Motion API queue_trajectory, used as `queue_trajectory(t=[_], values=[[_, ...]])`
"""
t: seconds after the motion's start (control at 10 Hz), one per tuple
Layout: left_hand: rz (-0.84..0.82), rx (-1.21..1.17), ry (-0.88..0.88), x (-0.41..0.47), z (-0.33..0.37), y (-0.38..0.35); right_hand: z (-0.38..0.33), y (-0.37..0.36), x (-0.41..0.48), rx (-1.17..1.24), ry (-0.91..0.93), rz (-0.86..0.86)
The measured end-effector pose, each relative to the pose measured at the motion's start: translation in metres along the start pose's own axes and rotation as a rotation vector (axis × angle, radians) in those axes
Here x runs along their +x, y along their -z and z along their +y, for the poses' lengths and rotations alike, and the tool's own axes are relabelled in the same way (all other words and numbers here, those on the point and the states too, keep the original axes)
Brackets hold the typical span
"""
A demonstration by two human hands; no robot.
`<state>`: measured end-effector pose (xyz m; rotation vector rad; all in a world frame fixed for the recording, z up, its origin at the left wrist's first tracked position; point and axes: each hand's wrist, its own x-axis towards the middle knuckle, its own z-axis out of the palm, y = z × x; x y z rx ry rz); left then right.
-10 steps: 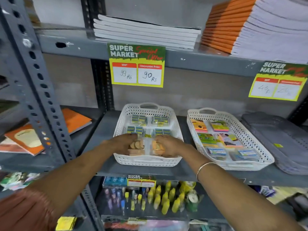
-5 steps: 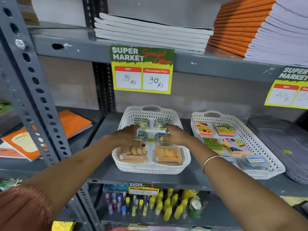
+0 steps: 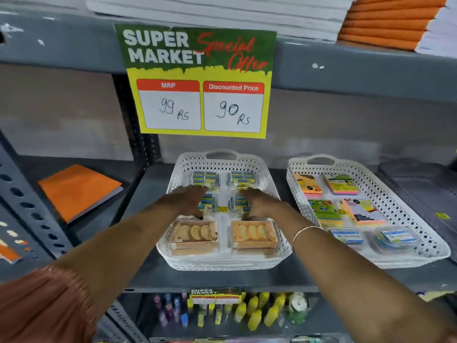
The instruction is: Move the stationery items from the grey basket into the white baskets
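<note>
A white basket (image 3: 222,264) stands on the grey shelf in the middle. It holds two wooden boxes (image 3: 195,235) at the front and blue-and-yellow packs (image 3: 206,178) behind them. My left hand (image 3: 185,201) lies over the left pack of the middle row, fingers at its far edge, thumb at its near edge. My right hand (image 3: 261,203) grips the right pack of that row the same way. A second white basket (image 3: 420,256) to the right holds sticky-note pads and small clear boxes. The dark grey basket (image 3: 420,186) sits at the far right, partly cut off.
A price sign (image 3: 200,80) hangs from the upper shelf just above the basket. An orange notebook (image 3: 76,189) lies on the shelf to the left. A slotted steel upright (image 3: 29,209) stands at the left. Small bottles (image 3: 252,315) fill the shelf below.
Both hands moved back from the wooden boxes at the basket's front onto the middle row of packs. The view came closer to the shelf.
</note>
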<state>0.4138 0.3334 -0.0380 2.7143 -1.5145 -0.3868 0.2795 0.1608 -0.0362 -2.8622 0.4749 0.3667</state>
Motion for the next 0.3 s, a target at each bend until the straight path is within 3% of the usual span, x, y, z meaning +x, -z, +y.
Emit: queue_trajectory(t=[0.3], values=[[-0.014,0.031,-0.02,-0.004,0.002,0.0024,-0.0087,0.0101,-0.0088,0.007,-0.007,-0.007]])
